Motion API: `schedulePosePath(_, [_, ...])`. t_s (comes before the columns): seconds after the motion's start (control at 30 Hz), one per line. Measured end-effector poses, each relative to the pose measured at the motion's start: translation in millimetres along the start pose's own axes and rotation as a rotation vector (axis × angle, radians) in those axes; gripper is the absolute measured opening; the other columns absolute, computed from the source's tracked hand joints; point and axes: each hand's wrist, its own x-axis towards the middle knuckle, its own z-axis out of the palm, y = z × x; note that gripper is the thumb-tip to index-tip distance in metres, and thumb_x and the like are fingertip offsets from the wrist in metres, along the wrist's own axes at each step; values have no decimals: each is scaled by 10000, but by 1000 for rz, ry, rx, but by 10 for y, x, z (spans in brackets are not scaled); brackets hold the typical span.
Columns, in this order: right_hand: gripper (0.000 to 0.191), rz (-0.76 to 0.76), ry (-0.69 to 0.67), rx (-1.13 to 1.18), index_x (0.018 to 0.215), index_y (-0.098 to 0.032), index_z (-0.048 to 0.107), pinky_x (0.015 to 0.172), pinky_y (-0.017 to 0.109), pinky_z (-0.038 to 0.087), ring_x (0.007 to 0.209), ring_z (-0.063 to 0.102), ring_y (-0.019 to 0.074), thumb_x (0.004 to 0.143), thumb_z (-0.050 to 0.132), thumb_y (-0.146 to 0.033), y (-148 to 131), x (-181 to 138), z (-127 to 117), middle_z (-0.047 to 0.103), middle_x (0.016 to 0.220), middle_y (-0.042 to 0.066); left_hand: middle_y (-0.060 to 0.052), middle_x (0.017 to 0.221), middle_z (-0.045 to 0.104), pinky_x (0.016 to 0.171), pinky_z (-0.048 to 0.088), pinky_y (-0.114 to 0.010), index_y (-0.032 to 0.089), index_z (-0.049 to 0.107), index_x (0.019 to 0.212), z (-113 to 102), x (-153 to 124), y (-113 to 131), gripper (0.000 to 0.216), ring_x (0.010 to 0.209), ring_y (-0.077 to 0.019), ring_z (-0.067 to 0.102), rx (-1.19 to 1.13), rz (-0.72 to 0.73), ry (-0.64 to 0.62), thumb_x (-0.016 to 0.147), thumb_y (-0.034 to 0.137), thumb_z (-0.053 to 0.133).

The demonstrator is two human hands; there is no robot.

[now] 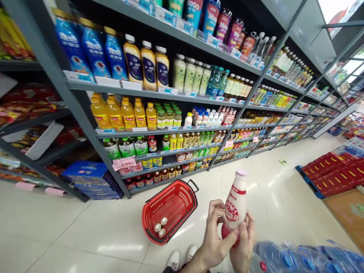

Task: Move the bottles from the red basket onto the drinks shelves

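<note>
A milk-white drink bottle [234, 201] with red print and a pale pink cap is held up between both my hands, nearly upright and leaning slightly right. My left hand [215, 235] has its fingers wrapped around the bottle's left side, with the thumb across its lower front. On the right side, my right hand [245, 239] grips the lower part, its thumb against the label. Below and to the left, a red shopping basket [182, 220] stands on the floor, with three small white-capped bottles [160, 227] at its near end.
A long grey shelf rack [167, 132] of bottled drinks runs along the aisle. Large water bottles [301, 256] in plastic wrap stand at the lower right. Red cartons [332, 170] are stacked farther right. Blue boxes [88, 176] sit on the floor at left. My white shoes [174, 259] are beside the basket.
</note>
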Motion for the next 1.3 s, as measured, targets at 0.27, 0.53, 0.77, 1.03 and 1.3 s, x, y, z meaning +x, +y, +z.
schedulePosePath(0.27, [643,485,218,431,1225,-198,574,768,360,629,889,753,244,814,697,-677,27,677,-13,768,1026,81,-73,1014,630,850,569,-334,284,690,1174,251,681,-69,249,967,-208,658,522,138,-371,993,207,537])
schedulePosePath(0.53, [410,491,38,615,1025,-214,588,542,276,578,602,711,178,875,715,-575,44,1681,-476,770,806,30,-99,1235,715,932,600,-357,280,603,1346,825,1824,-566,378,1116,-229,702,311,-260,-298,985,394,608])
schedulePosePath(0.77, [426,514,-216,485,1017,-179,633,468,252,547,503,675,175,895,680,-584,369,2516,-1101,694,641,12,-171,1344,695,939,592,-425,217,643,1341,1555,2613,-1135,603,1200,-327,673,91,-496,-306,855,560,740])
schedulePosePath(1.03, [513,538,-321,262,1040,-177,743,627,329,620,855,759,285,838,706,-647,1013,3184,-1443,784,956,105,-168,1181,751,685,593,-305,172,669,1160,1774,2852,-1770,566,959,-264,733,126,-667,-116,789,582,791])
schedulePosePath(1.3, [658,709,-338,56,1068,-170,736,675,353,597,854,757,277,704,765,-716,1725,3932,-1675,770,1147,165,-108,1144,767,976,535,-415,205,674,1143,1552,4019,-1985,385,1093,-283,699,628,-205,39,885,490,691])
